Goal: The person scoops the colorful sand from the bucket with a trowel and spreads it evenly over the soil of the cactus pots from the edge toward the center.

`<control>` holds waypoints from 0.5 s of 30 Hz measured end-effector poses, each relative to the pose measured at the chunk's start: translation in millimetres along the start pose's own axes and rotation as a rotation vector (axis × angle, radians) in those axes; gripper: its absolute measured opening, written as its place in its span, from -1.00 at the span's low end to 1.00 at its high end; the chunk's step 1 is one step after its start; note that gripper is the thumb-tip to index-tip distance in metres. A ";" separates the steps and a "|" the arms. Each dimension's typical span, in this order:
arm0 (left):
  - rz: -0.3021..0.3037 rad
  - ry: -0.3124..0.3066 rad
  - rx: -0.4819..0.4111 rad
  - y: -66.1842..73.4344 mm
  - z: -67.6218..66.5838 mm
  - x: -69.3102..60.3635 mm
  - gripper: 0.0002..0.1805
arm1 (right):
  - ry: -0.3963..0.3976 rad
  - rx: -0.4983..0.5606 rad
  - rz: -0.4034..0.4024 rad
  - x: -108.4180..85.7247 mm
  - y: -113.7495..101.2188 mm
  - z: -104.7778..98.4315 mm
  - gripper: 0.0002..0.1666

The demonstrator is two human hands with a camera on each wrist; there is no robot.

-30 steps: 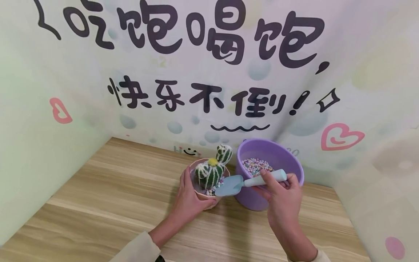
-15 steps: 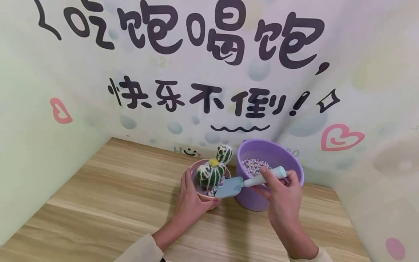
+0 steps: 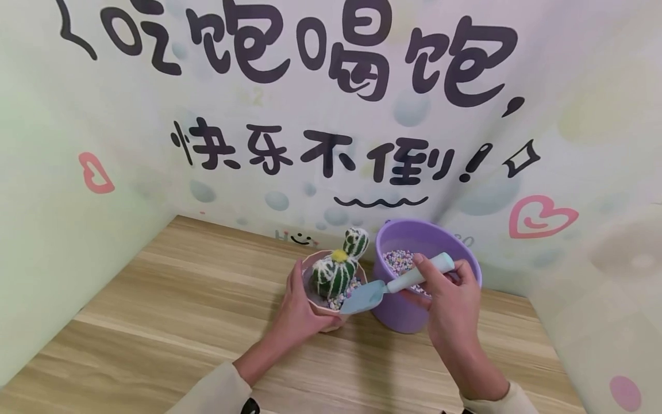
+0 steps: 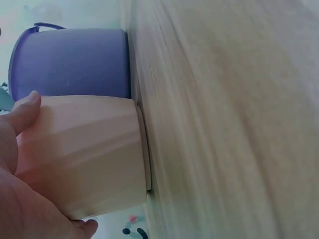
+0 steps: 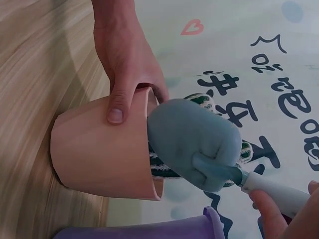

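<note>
On the surface (image 3: 207,310), we have the bucket (image 3: 400,316) near the pot (image 5: 99,144), which our left grip (image 3: 299,313) clasps (presumably for steadiness); our right grip (image 3: 454,307) pinches the scoop (image 3: 364,296), angled at the pot's rim, near pastel beads (image 3: 351,287).

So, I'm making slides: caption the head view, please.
Left hand grips a cactus pot; right hand holds a blue scoop at its rim beside a purple bucket.

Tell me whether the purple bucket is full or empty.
Neither: pastel beads lie inside the purple bucket, with bare inner wall showing above them.
</note>
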State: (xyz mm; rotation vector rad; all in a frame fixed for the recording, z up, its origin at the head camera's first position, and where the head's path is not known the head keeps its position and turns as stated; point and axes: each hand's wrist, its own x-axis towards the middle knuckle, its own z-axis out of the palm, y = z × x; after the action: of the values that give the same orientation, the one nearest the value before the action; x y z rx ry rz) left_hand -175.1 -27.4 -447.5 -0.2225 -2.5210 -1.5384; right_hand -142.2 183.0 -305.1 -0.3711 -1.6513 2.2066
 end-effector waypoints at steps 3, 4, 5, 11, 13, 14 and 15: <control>-0.008 -0.002 0.003 0.3 -0.3 0.4 0.52 | 0.008 -0.023 0.009 0.8 -1.2 1.3 -0.50; -0.013 0.001 0.002 1.0 -0.2 0.1 0.53 | 0.011 -0.031 0.009 1.0 -1.5 1.7 -0.50; -0.017 0.005 0.003 1.4 0.0 -0.1 0.53 | 0.012 -0.033 0.010 1.2 -1.8 2.2 -0.50; -0.011 0.035 0.008 3.1 2.7 -1.4 0.50 | 0.019 -0.034 0.011 2.5 -2.9 3.8 -0.48; -0.007 0.045 0.009 3.7 3.2 -2.4 0.49 | 0.025 -0.031 0.014 3.2 -3.6 3.7 -0.49; -0.007 0.049 0.014 3.9 3.2 -3.0 0.49 | 0.023 -0.029 0.015 3.6 -4.3 3.3 -0.50; -0.010 0.052 0.016 4.2 3.2 -3.6 0.50 | 0.022 -0.019 0.020 4.2 -5.4 2.9 -0.51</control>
State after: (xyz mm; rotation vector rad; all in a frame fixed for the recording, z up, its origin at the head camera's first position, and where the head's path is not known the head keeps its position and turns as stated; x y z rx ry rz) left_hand -170.9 -22.7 -446.1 -0.1660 -2.4973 -1.5072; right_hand -146.4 183.7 -299.1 -0.4175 -1.6654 2.1940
